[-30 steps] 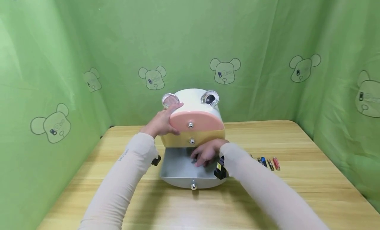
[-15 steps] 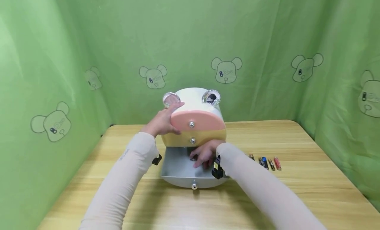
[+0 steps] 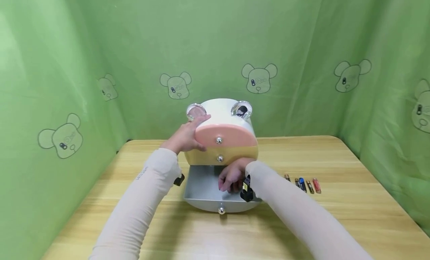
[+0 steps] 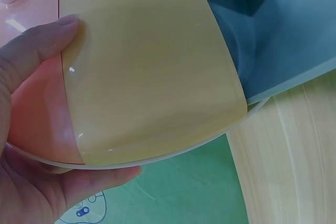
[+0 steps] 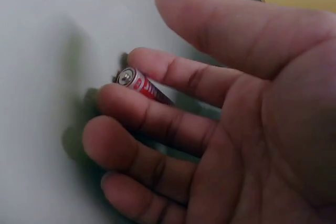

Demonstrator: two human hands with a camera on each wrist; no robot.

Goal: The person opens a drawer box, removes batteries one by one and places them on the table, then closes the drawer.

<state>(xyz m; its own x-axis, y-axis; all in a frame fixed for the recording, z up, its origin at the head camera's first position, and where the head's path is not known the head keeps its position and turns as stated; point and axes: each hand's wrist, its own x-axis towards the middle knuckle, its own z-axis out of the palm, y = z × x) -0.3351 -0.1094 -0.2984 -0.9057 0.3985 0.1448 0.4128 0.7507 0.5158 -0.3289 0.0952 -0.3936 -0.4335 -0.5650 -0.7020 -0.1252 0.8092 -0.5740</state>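
A small frog-faced drawer cabinet (image 3: pixel 223 110) stands on the table, with a pink top drawer, a yellow middle one and a pulled-out grey bottom drawer (image 3: pixel 201 189). My left hand (image 3: pixel 186 136) grips the cabinet's left side, thumb on the front near the pink-yellow seam, fingers along the white shell. Inside the grey drawer is my right hand (image 3: pixel 234 174), palm turned toward its wrist camera and fingers loosely bent. In the right wrist view a red and dark battery (image 5: pixel 142 85) shows between the index and middle fingers, partly covered by the middle finger; the thumb stands away from it.
Several batteries lie in a row on the wooden table (image 3: pixel 352 200) right of the cabinet, among them a red one (image 3: pixel 317 185) and a blue one (image 3: pixel 302 184). Green curtains (image 3: pixel 215 36) close in the back and both sides.
The right hand's fingers, more spread earlier, have drawn together inside the grey drawer. The left hand keeps its hold on the cabinet. The whole head view has shifted slightly.
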